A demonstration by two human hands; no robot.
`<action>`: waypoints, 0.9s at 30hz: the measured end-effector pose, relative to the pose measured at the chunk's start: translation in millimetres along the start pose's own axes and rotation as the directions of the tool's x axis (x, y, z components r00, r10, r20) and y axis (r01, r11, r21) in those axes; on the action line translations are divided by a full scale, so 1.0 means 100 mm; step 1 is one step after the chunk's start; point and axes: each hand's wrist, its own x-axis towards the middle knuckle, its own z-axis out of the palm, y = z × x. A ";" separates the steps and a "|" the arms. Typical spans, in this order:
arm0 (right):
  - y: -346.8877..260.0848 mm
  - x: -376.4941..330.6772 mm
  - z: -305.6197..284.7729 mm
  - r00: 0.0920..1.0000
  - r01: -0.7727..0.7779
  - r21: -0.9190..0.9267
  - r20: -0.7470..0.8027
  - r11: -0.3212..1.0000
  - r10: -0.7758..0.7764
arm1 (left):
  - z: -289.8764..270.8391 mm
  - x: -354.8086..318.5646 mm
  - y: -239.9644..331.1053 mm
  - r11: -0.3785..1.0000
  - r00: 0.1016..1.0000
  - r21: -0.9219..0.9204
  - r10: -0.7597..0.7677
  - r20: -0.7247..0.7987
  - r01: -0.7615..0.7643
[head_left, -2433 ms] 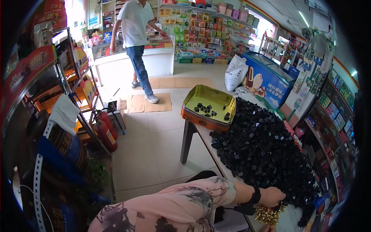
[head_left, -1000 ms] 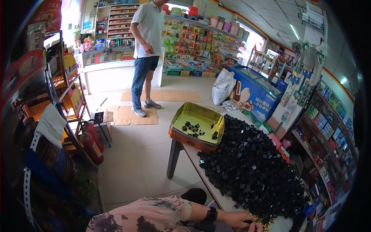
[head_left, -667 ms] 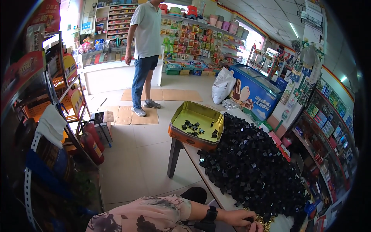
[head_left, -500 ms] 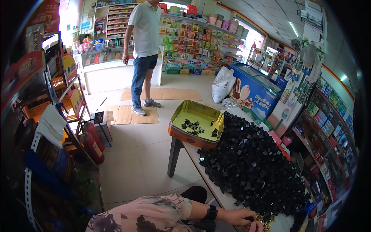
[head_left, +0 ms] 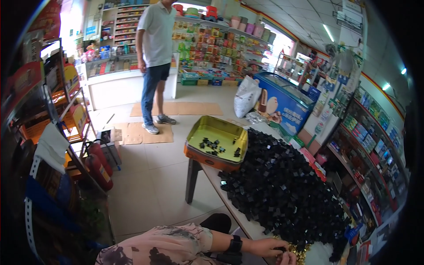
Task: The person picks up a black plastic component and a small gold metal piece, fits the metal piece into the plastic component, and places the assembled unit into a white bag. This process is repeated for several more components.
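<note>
My left hand (head_left: 264,247) reaches in at the lower edge, its fingers closed round a small black plastic piece (head_left: 281,249). Close beside it, only the fingertips of my right hand (head_left: 288,258) show, pinched together near that piece; what they hold is hidden. A heap of small gold metal parts (head_left: 299,254) lies just past my fingers. Beyond it, a large mound of black plastic pieces (head_left: 285,190) covers much of the table (head_left: 236,204). At the table's far left corner stands a rectangular gold tin tray (head_left: 225,153) with several black pieces in it.
A person (head_left: 157,53) in a white shirt stands across the floor by a glass counter (head_left: 115,68). A blue chest freezer (head_left: 282,104) and a white sack (head_left: 247,97) are beyond the table. Racks and red fire extinguishers (head_left: 97,170) stand left, shelves (head_left: 353,163) right.
The whole view has shifted slightly, with the scene sitting a little further left. My hands stay close together by the gold parts, the fingers moving only slightly.
</note>
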 end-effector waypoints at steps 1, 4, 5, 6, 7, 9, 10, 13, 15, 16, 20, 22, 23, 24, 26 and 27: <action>-0.03 -0.01 -0.02 1.000 0.002 -0.002 -0.016 1.000 -0.002 | -0.04 -0.04 0.00 0.999 1.000 0.044 0.004 -0.016 -0.003; -0.19 0.03 0.02 0.984 -0.002 -0.158 0.176 0.987 0.030 | -0.04 -0.04 -0.01 0.991 0.998 0.137 0.021 -0.056 -0.013; -0.21 0.02 0.03 0.982 0.004 -0.157 0.187 0.988 0.026 | 0.01 -0.02 -0.03 0.990 1.000 0.144 0.006 -0.017 -0.004; -0.23 -0.02 -0.02 0.983 0.009 -0.190 0.183 0.982 0.027 | 0.06 0.00 -0.05 0.988 1.000 0.152 -0.011 0.019 0.008; -0.24 -0.05 -0.07 0.983 0.013 -0.223 0.180 0.975 0.028 | 0.06 -0.01 -0.08 0.987 0.998 0.160 -0.030 0.053 0.021; -0.24 -0.04 -0.14 0.985 0.011 -0.264 0.171 0.964 0.036 | 0.04 -0.05 -0.07 0.982 0.999 0.187 0.023 0.030 -0.028; -0.23 -0.01 -0.16 0.977 -0.010 -0.250 0.203 0.968 0.063 | 0.03 -0.08 -0.07 0.973 0.997 0.217 0.075 0.016 -0.077; -0.22 0.02 -0.18 0.957 -0.061 -0.229 0.263 0.971 0.122 | 0.02 -0.10 -0.04 0.964 0.991 0.230 0.137 0.011 -0.136; -0.27 0.01 -0.16 0.957 -0.039 -0.205 0.273 0.978 0.095 | 0.02 -0.10 -0.01 0.965 0.987 0.208 0.159 0.031 -0.162; -0.27 0.00 -0.16 0.958 -0.027 -0.193 0.277 0.981 0.081 | 0.02 -0.09 -0.01 0.966 0.987 0.201 0.159 0.028 -0.161; -0.17 0.02 -0.16 0.986 -0.060 -0.161 0.146 0.985 0.084 | -0.05 -0.01 -0.01 0.992 0.999 0.121 0.034 0.021 -0.037; -0.24 -0.01 -0.31 0.999 -0.002 -0.216 0.046 0.976 0.012 | -0.10 0.03 0.00 0.964 0.986 -0.219 -0.161 -0.032 0.151; -0.30 -0.04 -0.33 0.997 0.048 -0.275 -0.048 0.960 -0.064 | -0.10 0.04 -0.01 0.894 0.964 -0.383 -0.264 -0.034 0.232; -0.25 -0.03 -0.39 0.997 0.044 -0.274 -0.047 0.961 -0.059 | -0.09 0.05 -0.03 0.893 0.963 -0.384 -0.269 -0.035 0.236; -0.11 0.05 -0.61 0.953 0.276 -0.602 0.069 0.750 -0.295 | -0.10 0.08 -0.06 0.887 0.962 -0.404 -0.268 -0.055 0.224; -0.04 0.08 -0.69 0.908 0.374 -0.722 0.158 0.582 -0.387 | -0.10 0.08 -0.08 0.884 0.961 -0.413 -0.267 -0.066 0.217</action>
